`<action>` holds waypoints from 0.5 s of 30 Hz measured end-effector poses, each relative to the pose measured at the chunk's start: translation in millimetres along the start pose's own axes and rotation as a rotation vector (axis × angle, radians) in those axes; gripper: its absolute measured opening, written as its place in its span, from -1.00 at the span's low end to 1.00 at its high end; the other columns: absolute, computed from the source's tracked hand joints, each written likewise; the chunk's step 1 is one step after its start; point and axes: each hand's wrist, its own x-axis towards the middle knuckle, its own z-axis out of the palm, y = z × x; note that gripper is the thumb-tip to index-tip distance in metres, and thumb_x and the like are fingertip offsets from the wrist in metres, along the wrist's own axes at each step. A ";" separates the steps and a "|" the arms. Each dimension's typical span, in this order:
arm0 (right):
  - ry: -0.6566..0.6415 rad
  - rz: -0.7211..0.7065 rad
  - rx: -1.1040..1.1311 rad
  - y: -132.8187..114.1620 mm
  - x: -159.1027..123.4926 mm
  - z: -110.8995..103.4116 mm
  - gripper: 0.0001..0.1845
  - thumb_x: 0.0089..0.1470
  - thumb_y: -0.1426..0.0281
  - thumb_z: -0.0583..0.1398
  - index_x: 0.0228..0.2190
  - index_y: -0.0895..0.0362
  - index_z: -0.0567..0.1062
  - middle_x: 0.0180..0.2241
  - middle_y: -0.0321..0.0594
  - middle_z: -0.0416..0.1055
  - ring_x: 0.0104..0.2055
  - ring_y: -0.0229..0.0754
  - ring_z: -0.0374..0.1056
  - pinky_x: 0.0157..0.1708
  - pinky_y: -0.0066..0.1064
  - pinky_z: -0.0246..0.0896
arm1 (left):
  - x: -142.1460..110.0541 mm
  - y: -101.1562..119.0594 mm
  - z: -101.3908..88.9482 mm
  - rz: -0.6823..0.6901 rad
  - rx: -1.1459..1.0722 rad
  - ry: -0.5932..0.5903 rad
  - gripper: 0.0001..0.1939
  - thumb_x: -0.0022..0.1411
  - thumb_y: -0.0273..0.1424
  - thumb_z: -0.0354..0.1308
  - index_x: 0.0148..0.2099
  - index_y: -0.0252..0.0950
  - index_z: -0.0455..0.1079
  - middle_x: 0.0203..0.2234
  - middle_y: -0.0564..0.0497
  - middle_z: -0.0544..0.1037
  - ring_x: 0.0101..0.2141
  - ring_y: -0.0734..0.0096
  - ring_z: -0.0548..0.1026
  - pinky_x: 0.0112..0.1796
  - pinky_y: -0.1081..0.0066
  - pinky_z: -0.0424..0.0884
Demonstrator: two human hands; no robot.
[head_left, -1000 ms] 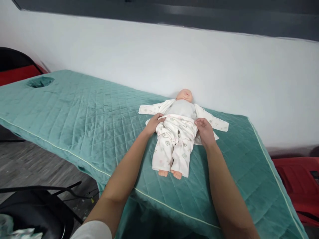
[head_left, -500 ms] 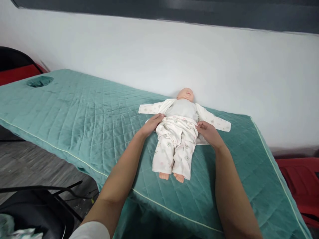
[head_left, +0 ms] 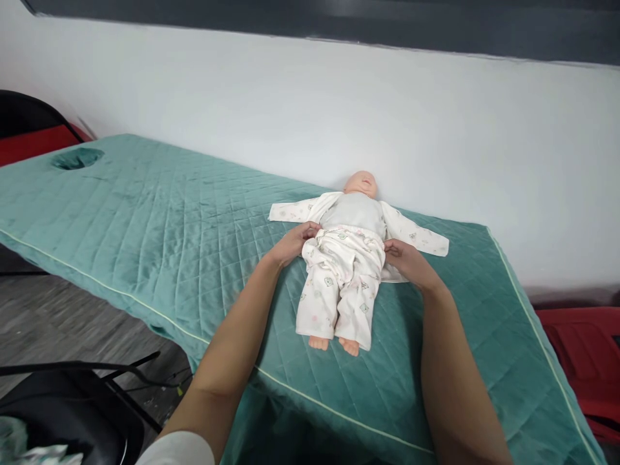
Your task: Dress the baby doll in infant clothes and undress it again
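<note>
A baby doll [head_left: 362, 183] lies on its back with its head toward the wall and its bare feet toward me. It wears an opened white patterned jacket [head_left: 411, 234] and white patterned trousers [head_left: 339, 265], bunched at the thighs. A pale grey layer [head_left: 352, 212] covers its torso. At the left side of the waistband, my left hand [head_left: 296, 241] has its fingers curled on the trousers. My right hand [head_left: 409, 261] pinches the trousers at the opposite hip. Both sets of fingertips are partly hidden by the cloth.
A quilted green cover [head_left: 184, 213] drapes the massage table, which has a face hole [head_left: 77, 159] at its far left. The white wall [head_left: 310, 110] rises behind. A black chair [head_left: 72, 413] with cloth items stands at lower left, a red chair [head_left: 576, 355] at right.
Both hands have shifted slightly at the waistband, and the right hand's fingers have turned inward at the hip. The trousers have moved a little; the doll otherwise lies the same.
</note>
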 end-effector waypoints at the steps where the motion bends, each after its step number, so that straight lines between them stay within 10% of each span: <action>1: -0.011 0.008 0.008 -1.6 -0.7 0.2 -0.73 -0.07 0.20 0.34 -0.37 0.08 0.47 -0.35 -0.28 0.45 -0.27 -0.17 0.33 -0.18 -0.31 0.19 | -1.0 1.3 -0.8 -0.010 0.014 -0.008 -0.59 -0.11 -0.45 0.31 -0.13 -0.28 0.41 -0.38 0.08 0.48 -0.40 0.50 0.39 -0.39 0.54 0.28; 15: 0.004 0.095 -0.027 -6.7 -2.5 2.8 -0.85 -0.12 0.33 0.27 -0.44 0.10 0.45 -0.43 -0.39 0.36 -0.35 -0.27 0.24 -0.27 -0.44 0.10 | 0.9 -1.1 1.1 -0.095 0.001 0.034 -0.71 0.03 -0.24 0.29 -0.27 -0.34 0.42 -0.45 0.08 0.45 -0.46 0.53 0.34 -0.39 0.50 0.23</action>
